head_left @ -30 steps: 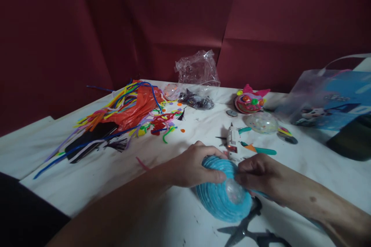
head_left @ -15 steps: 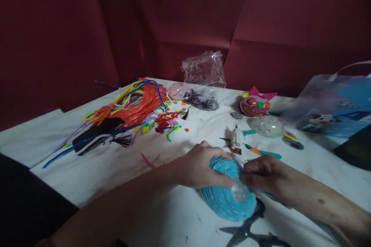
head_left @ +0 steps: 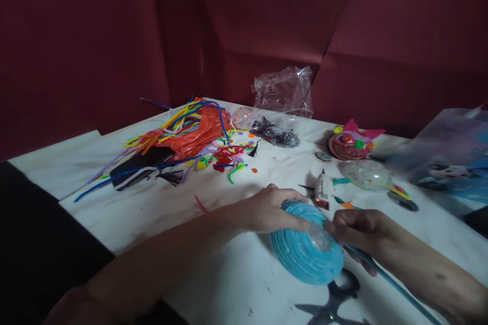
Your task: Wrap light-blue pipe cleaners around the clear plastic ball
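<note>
A clear ball wound round with blue pipe cleaner (head_left: 305, 259) is tilted just above or on the table; a bare clear patch (head_left: 320, 236) shows near its top. My left hand (head_left: 272, 209) wraps over its left side, thumb across the coils. At the ball's right edge, my right hand (head_left: 362, 231) pinches a blue pipe cleaner (head_left: 394, 280) whose long end trails down to the lower right. The fingertips of this hand partly hide where the strand meets the ball. Black-handled scissors (head_left: 331, 305) lie just below the ball.
A white glue gun (head_left: 323, 190) rests beyond the ball. Right of it are a clear ball (head_left: 366, 175), a decorated pink face (head_left: 353, 143) and a printed bag (head_left: 457, 157). Loose pipe cleaners (head_left: 163, 137), red plastic (head_left: 202, 134) and a clear bag (head_left: 284, 91) are farther back.
The view has swung slightly left, so things sit farther right. My right hand has turned and drawn a little away from the ball, and more of the blue strand shows.
</note>
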Demonstrator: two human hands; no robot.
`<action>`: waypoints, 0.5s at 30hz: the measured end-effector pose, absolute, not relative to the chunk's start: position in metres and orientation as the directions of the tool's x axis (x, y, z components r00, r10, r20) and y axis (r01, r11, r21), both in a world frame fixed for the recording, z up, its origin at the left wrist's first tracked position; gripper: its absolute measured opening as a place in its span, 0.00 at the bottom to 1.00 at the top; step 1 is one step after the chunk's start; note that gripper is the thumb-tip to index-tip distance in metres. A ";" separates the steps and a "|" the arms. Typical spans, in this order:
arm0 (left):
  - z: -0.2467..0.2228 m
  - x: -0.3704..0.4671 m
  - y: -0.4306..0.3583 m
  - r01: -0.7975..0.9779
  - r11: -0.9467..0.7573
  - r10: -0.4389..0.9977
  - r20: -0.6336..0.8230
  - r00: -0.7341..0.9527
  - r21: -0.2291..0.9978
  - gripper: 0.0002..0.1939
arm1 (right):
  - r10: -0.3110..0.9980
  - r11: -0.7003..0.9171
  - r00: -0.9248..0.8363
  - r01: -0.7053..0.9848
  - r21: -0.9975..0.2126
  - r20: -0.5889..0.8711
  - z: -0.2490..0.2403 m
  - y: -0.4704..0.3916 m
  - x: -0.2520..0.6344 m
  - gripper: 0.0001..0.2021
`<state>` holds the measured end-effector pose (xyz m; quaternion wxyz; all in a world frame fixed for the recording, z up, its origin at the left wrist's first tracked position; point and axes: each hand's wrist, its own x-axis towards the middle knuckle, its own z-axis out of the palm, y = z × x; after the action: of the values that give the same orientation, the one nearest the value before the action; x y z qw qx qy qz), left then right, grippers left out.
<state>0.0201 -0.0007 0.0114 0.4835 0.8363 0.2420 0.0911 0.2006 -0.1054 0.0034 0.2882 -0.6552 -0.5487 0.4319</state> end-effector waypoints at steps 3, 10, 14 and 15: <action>0.008 0.019 0.001 0.294 -0.409 0.494 -0.062 0.867 0.864 0.25 | 0.963 -0.253 0.032 0.457 -0.853 -0.268 -0.002 -0.104 0.204 0.30; 0.016 0.009 -0.001 0.367 -0.546 0.463 -0.094 0.881 0.753 0.34 | 0.948 -0.246 -0.064 0.470 -0.848 -0.311 0.000 -0.099 0.209 0.31; 0.023 0.005 0.000 0.386 -0.571 0.426 -0.140 0.894 0.725 0.31 | 0.933 -0.239 -0.123 0.493 -0.836 -0.339 0.011 -0.096 0.204 0.33; 0.025 0.005 0.001 0.376 -0.572 0.415 -0.139 0.899 0.729 0.30 | 0.930 -0.235 -0.136 0.497 -0.835 -0.342 0.014 -0.096 0.202 0.33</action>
<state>0.0049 0.0007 0.0247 0.4051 0.8863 0.2233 0.0238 0.2021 -0.0961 0.0139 0.2232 -0.6184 -0.5770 0.4846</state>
